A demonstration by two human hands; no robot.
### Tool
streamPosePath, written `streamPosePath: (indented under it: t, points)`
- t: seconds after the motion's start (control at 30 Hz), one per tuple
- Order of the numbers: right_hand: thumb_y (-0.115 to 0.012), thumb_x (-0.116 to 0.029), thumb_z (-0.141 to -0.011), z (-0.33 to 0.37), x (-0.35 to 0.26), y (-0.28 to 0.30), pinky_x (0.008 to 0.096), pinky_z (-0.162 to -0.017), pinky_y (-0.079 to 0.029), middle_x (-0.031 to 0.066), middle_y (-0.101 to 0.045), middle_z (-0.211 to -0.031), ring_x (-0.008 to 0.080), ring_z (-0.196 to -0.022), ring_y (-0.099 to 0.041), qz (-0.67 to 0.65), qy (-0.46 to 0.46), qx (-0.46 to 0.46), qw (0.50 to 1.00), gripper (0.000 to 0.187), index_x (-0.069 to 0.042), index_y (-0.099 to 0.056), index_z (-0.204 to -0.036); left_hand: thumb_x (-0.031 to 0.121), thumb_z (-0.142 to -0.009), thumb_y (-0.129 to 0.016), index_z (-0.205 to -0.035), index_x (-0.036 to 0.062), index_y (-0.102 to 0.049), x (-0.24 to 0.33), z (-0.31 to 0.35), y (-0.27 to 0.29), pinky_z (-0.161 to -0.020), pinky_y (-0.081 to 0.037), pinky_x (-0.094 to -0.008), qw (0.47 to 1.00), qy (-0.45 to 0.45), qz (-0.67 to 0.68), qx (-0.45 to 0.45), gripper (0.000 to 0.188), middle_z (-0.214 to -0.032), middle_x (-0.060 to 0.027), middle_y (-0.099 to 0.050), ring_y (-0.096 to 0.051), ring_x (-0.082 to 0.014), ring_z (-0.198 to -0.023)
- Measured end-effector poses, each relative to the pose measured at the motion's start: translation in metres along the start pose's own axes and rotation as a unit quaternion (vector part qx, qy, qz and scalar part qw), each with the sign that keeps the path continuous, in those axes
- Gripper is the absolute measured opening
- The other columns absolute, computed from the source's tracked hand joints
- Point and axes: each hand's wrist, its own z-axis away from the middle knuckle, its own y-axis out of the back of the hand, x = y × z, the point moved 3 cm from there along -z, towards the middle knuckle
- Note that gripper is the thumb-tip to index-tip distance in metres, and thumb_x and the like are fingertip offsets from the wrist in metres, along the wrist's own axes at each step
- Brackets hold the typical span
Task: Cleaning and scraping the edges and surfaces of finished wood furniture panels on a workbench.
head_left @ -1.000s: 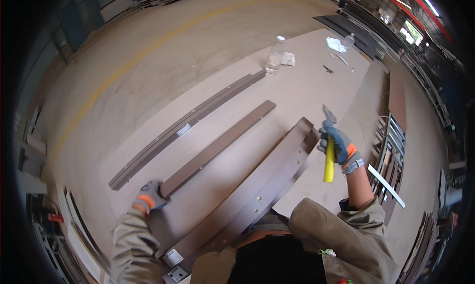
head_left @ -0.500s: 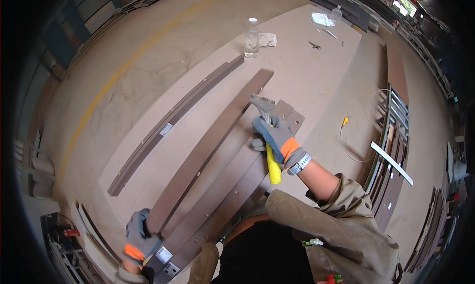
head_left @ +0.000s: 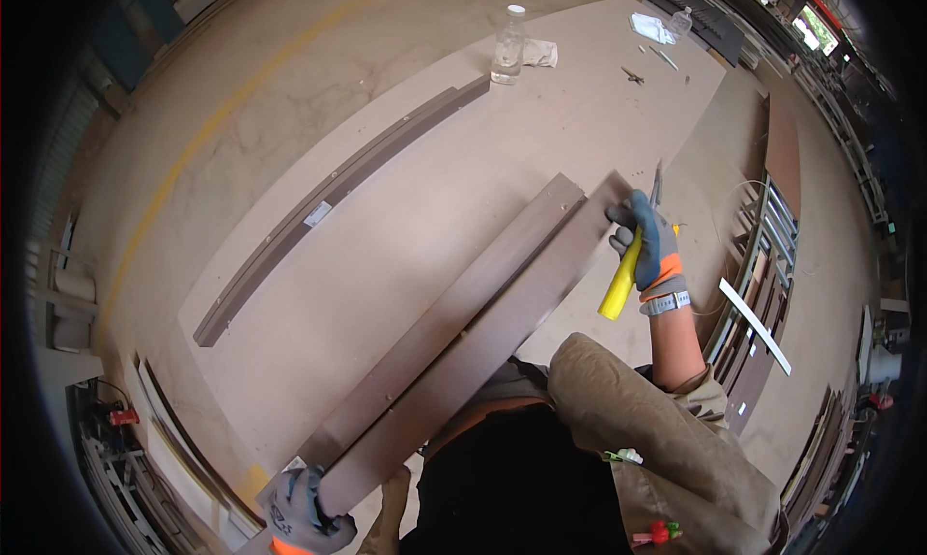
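From my remote post I have the left hand point(head_left: 303, 516) at the lower end of the near bar point(head_left: 473, 342), fingers curled around that end and grasping it. The right hand point(head_left: 651, 238) is clenched around the yellow handle of a tool point(head_left: 621, 286), whose metal head sticks up past the knuckles. Its fingers are right by the near bar's upper end; I cannot tell whether they touch it.

The near bar lies slantwise along the near edge of the tabletop point(head_left: 541, 130), close alongside a second bar point(head_left: 454, 306). I see a third bar point(head_left: 333, 196) well apart from both, parallel to the far left edge. Just beyond its upper end stands a bottle point(head_left: 506, 53), a crumpled cloth point(head_left: 541, 54) beside it. Near the upper right corner are pliers point(head_left: 632, 76), a pen point(head_left: 664, 58) and a white sheet point(head_left: 651, 28).
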Motion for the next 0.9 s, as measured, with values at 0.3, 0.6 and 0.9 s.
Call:
streamPosePath:
  t: [0.3, 0.6, 0.9]
  points:
    - [-0.064, -0.029, -0.080, 0.002, 0.001, 0.003, 0.0266, -0.051, -0.052, 0.0012, -0.050, -0.071, 0.0131, -0.053, -0.056, 0.116, 0.067, 0.090, 0.987, 0.025, -0.008, -0.051, -0.085, 0.015, -0.043, -0.062, -0.101, 0.0057, -0.055, 0.007, 0.002, -0.008, -0.063, -0.044, -0.0440, 1.000, -0.013, 0.019, -0.020, 0.059, -0.088, -0.0145, -0.054, -0.054, -0.0362, -0.074]
    - [-0.066, -0.027, -0.077, -0.033, -0.011, 0.004, 0.0250, -0.049, -0.052, 0.0037, -0.055, -0.072, 0.0133, -0.049, -0.054, 0.273, 0.055, 0.095, 0.956, 0.029, -0.005, -0.053, -0.092, 0.014, -0.046, -0.062, -0.103, 0.0043, -0.055, -0.017, 0.017, -0.028, -0.068, -0.045, -0.0451, 1.000, 0.008, 0.008, -0.004, 0.059, -0.091, -0.0162, -0.053, -0.053, -0.0377, -0.082]
    - [-0.069, -0.025, -0.076, -0.031, -0.010, -0.010, 0.0238, -0.051, -0.053, 0.0050, -0.061, -0.083, 0.0122, -0.058, -0.058, 0.358, 0.007, -0.017, 0.934, 0.034, -0.004, -0.062, -0.101, 0.014, -0.053, -0.064, -0.107, 0.0037, -0.054, -0.032, 0.033, -0.048, -0.070, -0.044, -0.0429, 0.992, 0.043, -0.112, 0.041, 0.056, -0.094, -0.0169, -0.052, -0.053, -0.0360, -0.083]
